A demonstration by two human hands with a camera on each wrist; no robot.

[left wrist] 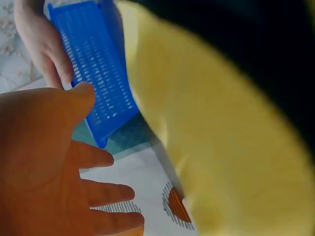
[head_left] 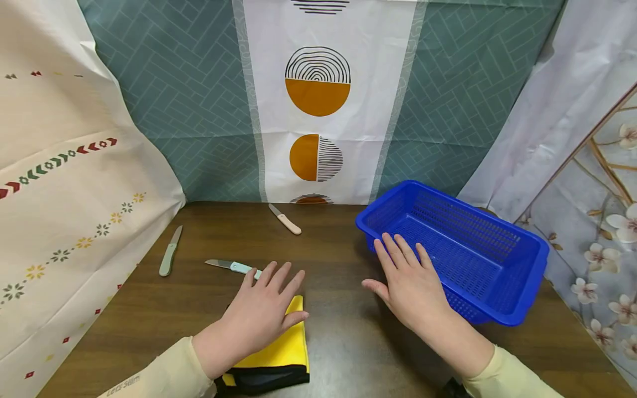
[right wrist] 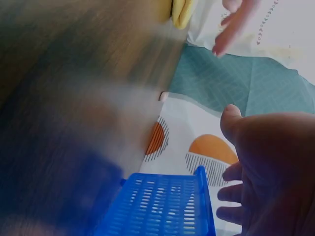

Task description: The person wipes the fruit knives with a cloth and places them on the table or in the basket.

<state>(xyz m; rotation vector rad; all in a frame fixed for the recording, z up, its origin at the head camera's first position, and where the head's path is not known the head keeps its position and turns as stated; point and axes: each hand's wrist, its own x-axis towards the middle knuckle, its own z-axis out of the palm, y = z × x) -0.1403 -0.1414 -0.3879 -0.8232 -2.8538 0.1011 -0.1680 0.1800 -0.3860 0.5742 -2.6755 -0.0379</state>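
My left hand [head_left: 264, 309] is spread with straight fingers over a yellow cloth with black edging [head_left: 278, 354], holding nothing. Just past its fingertips lies a folding-style knife with a light blue handle [head_left: 241, 267], its handle end hidden by the fingers. My right hand [head_left: 410, 284], fingers also straight and apart, is beside the near left side of a blue plastic basket [head_left: 534, 271] and overlaps its rim in the head view. Farther off lie a knife with a green handle [head_left: 167, 260] at the left and one with a pale pink handle [head_left: 288, 224] at the back.
The brown wooden table [head_left: 338, 265] ends at a hanging green and white curtain [head_left: 199, 110]. Patterned cloth [head_left: 59, 221] hangs along the left side, and a floral cloth [head_left: 597, 287] borders the right, close to the basket.
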